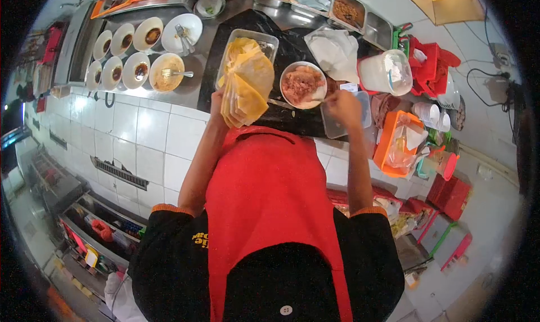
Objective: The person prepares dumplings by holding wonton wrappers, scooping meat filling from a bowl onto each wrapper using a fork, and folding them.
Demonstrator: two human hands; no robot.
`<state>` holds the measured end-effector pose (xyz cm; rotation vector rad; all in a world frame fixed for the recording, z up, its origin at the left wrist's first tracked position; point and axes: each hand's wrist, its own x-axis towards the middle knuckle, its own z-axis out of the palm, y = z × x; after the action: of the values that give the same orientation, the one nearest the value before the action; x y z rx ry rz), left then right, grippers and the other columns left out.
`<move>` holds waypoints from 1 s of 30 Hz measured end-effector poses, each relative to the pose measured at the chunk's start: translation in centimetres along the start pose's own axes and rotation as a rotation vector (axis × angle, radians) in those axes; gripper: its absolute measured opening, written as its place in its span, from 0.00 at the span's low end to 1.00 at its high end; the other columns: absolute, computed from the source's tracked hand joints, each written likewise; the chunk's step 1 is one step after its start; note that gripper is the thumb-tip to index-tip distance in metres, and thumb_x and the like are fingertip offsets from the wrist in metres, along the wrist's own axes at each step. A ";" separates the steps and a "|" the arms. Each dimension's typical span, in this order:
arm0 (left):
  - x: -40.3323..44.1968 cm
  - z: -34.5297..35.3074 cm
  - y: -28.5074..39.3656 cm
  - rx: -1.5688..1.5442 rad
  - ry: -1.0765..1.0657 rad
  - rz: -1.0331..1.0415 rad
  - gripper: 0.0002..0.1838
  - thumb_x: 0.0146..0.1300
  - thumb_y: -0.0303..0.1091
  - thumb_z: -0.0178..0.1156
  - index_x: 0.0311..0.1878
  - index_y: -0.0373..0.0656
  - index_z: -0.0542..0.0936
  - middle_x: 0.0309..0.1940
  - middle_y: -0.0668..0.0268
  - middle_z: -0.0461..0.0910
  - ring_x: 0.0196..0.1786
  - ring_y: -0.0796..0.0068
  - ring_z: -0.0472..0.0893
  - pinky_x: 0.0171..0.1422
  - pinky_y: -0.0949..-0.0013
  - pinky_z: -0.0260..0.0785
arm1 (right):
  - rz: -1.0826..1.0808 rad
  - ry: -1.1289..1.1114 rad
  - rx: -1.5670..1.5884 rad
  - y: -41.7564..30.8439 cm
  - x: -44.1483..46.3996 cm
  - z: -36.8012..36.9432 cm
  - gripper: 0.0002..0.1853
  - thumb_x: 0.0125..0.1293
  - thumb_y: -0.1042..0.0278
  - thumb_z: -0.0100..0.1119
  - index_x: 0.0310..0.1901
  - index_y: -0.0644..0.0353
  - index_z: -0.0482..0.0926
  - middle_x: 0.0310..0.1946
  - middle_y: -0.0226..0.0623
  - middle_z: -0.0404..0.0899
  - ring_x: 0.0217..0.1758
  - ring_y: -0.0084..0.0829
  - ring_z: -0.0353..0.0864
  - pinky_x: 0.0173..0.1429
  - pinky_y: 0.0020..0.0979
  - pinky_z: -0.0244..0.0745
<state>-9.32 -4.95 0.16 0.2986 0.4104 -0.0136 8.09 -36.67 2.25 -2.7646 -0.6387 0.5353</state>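
Note:
My left hand (217, 101) is closed on a fanned stack of yellow dough wrappers (247, 85). The stack spreads over a clear plastic tub (271, 43), and my fingers are partly hidden behind it. To its right stands a white bowl (283, 74) of pink minced meat (304, 84). At the bowl's right rim, my right hand (344, 108) is closed around a utensil whose pale flat end (319, 93) reaches into the bowl; its exact kind is unclear. Beneath that hand lies a clear plastic lid (334, 125).
Several bowls with dark sauce (135, 71) and a plate with cutlery (181, 34) line the left counter. White plastic sheets (332, 52), a white-filled tub (385, 73) and an orange basket (388, 147) are on the right. Metal food trays (347, 11) stand at the back.

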 end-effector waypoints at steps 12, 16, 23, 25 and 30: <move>1.4 5.4 -3.6 0.077 0.026 -0.078 0.25 0.75 0.52 0.44 0.59 0.40 0.73 0.48 0.61 0.81 0.46 0.69 0.84 0.50 0.63 0.79 | -0.407 0.325 0.794 -10.1 -1.8 -7.2 0.15 0.60 0.87 0.54 0.44 0.62 0.86 0.34 0.34 0.81 0.31 0.21 0.74 0.35 0.21 0.67; 1.1 7.3 -2.6 0.033 0.028 -0.049 0.26 0.76 0.54 0.42 0.59 0.40 0.73 0.46 0.61 0.81 0.44 0.70 0.83 0.49 0.67 0.79 | -0.378 0.432 0.893 -10.2 -1.3 -4.4 0.15 0.60 0.88 0.55 0.44 0.63 0.86 0.34 0.33 0.81 0.32 0.19 0.76 0.35 0.20 0.69; 0.9 6.7 -1.2 0.141 0.035 0.087 0.27 0.76 0.56 0.41 0.58 0.41 0.74 0.44 0.61 0.81 0.43 0.69 0.83 0.49 0.68 0.78 | -0.262 0.117 1.006 -8.1 -2.9 -8.4 0.12 0.64 0.84 0.55 0.44 0.63 0.86 0.32 0.33 0.81 0.27 0.17 0.72 0.31 0.20 0.66; 1.6 4.6 -1.8 0.420 -0.006 0.163 0.30 0.75 0.59 0.40 0.59 0.40 0.73 0.45 0.60 0.81 0.43 0.69 0.83 0.49 0.68 0.79 | -0.246 0.035 1.082 -8.8 -3.3 -10.2 0.13 0.63 0.85 0.55 0.44 0.63 0.86 0.32 0.35 0.82 0.29 0.17 0.73 0.34 0.20 0.66; 0.7 5.8 -2.5 0.329 -0.038 0.049 0.25 0.74 0.45 0.43 0.65 0.39 0.67 0.54 0.56 0.77 0.53 0.62 0.80 0.60 0.62 0.74 | -0.358 0.036 0.853 -9.0 -0.6 -9.2 0.11 0.65 0.84 0.55 0.44 0.64 0.86 0.27 0.29 0.78 0.23 0.15 0.67 0.27 0.20 0.62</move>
<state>-6.59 -8.97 4.23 0.6318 0.3627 -0.0384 7.99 -30.51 13.57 -1.8141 -0.6720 0.5148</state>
